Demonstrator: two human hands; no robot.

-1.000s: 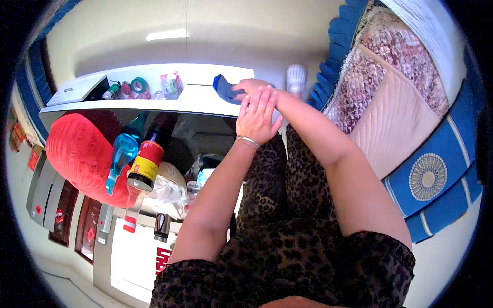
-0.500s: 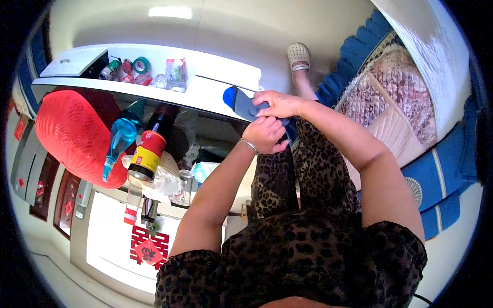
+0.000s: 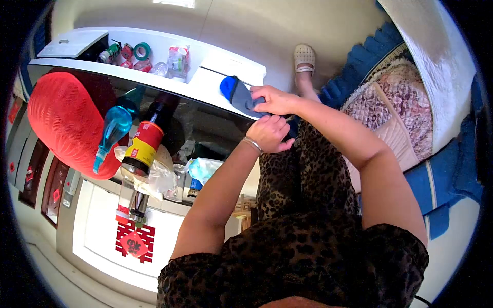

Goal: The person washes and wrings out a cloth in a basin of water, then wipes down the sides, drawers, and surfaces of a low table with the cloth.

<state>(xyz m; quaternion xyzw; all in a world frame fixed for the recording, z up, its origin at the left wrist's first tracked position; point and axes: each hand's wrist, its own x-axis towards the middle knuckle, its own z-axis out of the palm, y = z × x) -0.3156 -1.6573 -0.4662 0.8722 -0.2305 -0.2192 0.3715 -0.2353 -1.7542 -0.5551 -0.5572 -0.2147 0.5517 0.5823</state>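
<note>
A grey cloth item with a blue patch (image 3: 240, 98) lies partly over the edge of the white cabinet. The fingers of my right hand (image 3: 275, 100) are closed on its near end. Just below, my left hand (image 3: 269, 134), with a bracelet at the wrist, is closed at the lower edge of the same cloth, its fingertips curled in and partly hidden. The two hands are close together.
The white cabinet (image 3: 226, 66) has open compartments holding green tape (image 3: 141, 51) and cans. On its dark top stand a red covered object (image 3: 72, 120), a blue spray bottle (image 3: 115, 126), a dark bottle with a red-yellow label (image 3: 145, 139) and plastic bags. A bed (image 3: 395, 102) is at right.
The view has shifted, so the cabinet and its items sit higher and the red object further left. Both hands stay at the cloth, and more of its grey part shows.
</note>
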